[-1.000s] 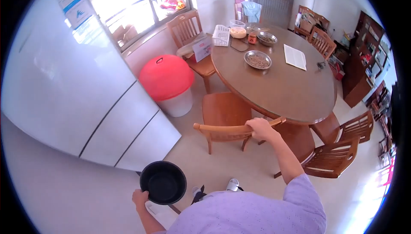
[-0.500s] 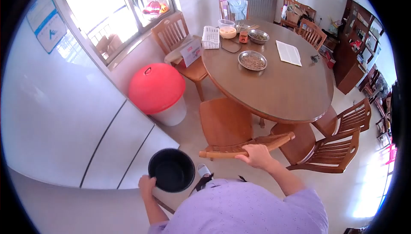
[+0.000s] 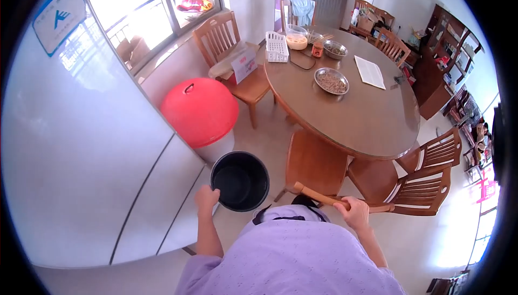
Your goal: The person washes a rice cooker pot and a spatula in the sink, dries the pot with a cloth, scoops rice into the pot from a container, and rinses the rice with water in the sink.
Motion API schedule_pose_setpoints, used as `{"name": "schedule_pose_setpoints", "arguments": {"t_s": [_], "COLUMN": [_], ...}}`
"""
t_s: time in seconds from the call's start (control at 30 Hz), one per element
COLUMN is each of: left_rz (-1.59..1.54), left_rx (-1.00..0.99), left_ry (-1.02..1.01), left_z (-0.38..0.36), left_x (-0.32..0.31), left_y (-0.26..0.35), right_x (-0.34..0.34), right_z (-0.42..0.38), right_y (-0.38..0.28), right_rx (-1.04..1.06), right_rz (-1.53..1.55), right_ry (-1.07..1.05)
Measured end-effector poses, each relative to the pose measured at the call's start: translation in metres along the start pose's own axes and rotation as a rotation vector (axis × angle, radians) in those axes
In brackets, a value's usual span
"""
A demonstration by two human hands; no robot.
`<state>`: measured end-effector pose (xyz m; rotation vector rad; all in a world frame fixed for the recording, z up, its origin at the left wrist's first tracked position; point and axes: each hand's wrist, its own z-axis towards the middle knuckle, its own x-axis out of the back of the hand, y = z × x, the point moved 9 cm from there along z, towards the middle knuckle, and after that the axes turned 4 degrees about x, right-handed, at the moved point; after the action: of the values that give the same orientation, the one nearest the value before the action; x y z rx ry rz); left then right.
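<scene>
My left hand [image 3: 206, 200] is closed on the rim of a deep black pot [image 3: 240, 181], whose dark inside faces up and looks empty. The pot hangs above the floor, close to the white refrigerator. My right hand [image 3: 354, 212] grips the top rail of a wooden chair [image 3: 315, 160], fingers wrapped over the wood. The chair stands between my body and the round table, its seat pointing toward the table. Its lower parts are mostly hidden.
A white bin with a red lid [image 3: 199, 111] stands ahead on the left, beside the refrigerator [image 3: 97, 149]. The round table [image 3: 367, 125] carries metal dishes [image 3: 332, 82], a white basket [image 3: 277, 46] and a paper [image 3: 370, 72]. More chairs [image 3: 423, 192] stand at the right.
The pot has moved forward and right, nearer the red-lidded bin. My right hand and the chair now appear farther right, and the view has shifted as my body moved forward.
</scene>
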<state>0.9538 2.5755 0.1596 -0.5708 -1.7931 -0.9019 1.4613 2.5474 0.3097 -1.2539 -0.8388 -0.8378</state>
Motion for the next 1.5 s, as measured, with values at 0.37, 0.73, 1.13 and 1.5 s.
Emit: {"name": "schedule_pose_setpoints", "arguments": {"t_s": [0.37, 0.73, 1.13, 1.5], "left_rz": [-0.211, -1.137, -1.867, -1.927], "left_rx": [0.029, 0.143, 0.303, 0.221], "left_ry": [-0.003, -0.318, -0.397, 0.136], "left_z": [0.044, 0.090, 0.267, 0.449], "left_x": [-0.018, -0.029, 0.032, 0.128], "left_y": [0.023, 0.095, 0.217, 0.157], "right_x": [0.000, 0.034, -0.088, -0.233], "right_z": [0.090, 0.127, 0.345, 0.484], "right_y": [-0.014, 0.130, 0.002, -0.113], "right_rx": [0.222, -0.023, 0.070, 0.342], "right_rz": [-0.072, -0.047, 0.159, 0.170], "right_ry": [0.176, 0.121, -0.165, -0.605]}}
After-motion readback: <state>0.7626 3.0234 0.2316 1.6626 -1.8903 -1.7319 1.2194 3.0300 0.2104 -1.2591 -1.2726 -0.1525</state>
